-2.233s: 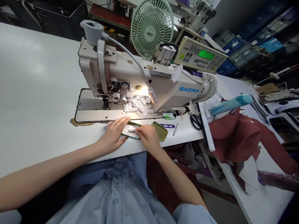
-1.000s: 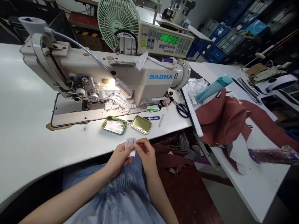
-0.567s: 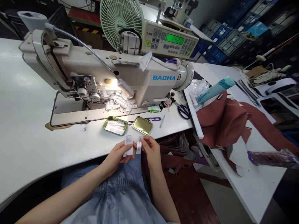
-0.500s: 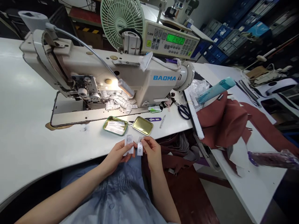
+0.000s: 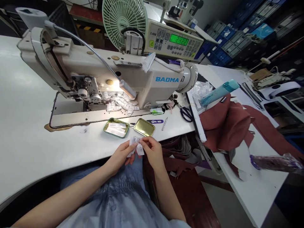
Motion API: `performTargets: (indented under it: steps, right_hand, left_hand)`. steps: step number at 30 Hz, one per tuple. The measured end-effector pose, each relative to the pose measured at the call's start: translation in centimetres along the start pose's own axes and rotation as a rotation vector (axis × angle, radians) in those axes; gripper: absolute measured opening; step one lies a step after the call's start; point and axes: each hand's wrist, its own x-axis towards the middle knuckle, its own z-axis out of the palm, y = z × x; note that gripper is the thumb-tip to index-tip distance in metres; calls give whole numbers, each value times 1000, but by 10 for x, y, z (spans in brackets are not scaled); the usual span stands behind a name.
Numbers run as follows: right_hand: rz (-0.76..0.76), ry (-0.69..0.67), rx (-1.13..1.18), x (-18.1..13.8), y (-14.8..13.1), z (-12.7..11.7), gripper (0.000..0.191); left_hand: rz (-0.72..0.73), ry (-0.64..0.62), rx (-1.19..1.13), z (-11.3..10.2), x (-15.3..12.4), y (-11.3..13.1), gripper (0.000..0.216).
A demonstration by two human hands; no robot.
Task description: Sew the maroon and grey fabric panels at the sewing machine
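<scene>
Small white printed labels are in both my hands, held just past the table's front edge above my lap. My left hand [image 5: 123,154] is closed on white labels [image 5: 132,145], thumb on top. Between the thumb and fingers of my right hand [image 5: 152,149] is another white label [image 5: 140,150], its lower end hanging down. The two hands are close together and the labels meet or overlap; their print is blurred. Just beyond, an open green-rimmed tin [image 5: 116,128] holds more white labels, and its gold-coloured lid [image 5: 144,127] lies to the right.
A BAOMA sewing machine [image 5: 152,71] stands behind the tins, with bunched white tape [image 5: 120,103] under its arm. Thread snips [image 5: 156,121] and black-handled scissors [image 5: 186,114] lie to the right. Reddish-brown material [image 5: 228,123] covers part of the side table.
My right hand has moved slightly left and up, bringing its label against those in my left hand. The labels were apart before.
</scene>
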Motion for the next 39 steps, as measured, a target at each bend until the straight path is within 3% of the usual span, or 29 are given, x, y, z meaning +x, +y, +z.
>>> performTargets:
  steps: [7, 12, 19, 22, 27, 32, 39]
  right_hand:
    - [-116, 2, -128, 11, 4, -4, 20]
    - [-128, -4, -148, 43, 4, -22, 19]
    - [-426, -92, -768, 88, -8, -34, 20]
    - [-474, -60, -824, 88, -5, -39, 19]
    - [-421, 29, -835, 64, 10, -45, 24]
    - [-389, 11, -820, 44, 16, -24, 22]
    - [-364, 66, -861, 61, 18, -7, 26]
  left_hand:
    - [25, -9, -67, 1, 5, 3, 42]
    - [44, 11, -67, -5, 11, 8, 42]
    - [80, 113, -8, -19, 15, 13, 40]
    - [82, 139, 3, -20, 18, 16, 41]
    - [70, 189, -2, -21, 23, 21, 47]
    - [98, 224, -13, -25, 24, 21, 44]
    - [-3, 166, -68, -23, 14, 29, 41]
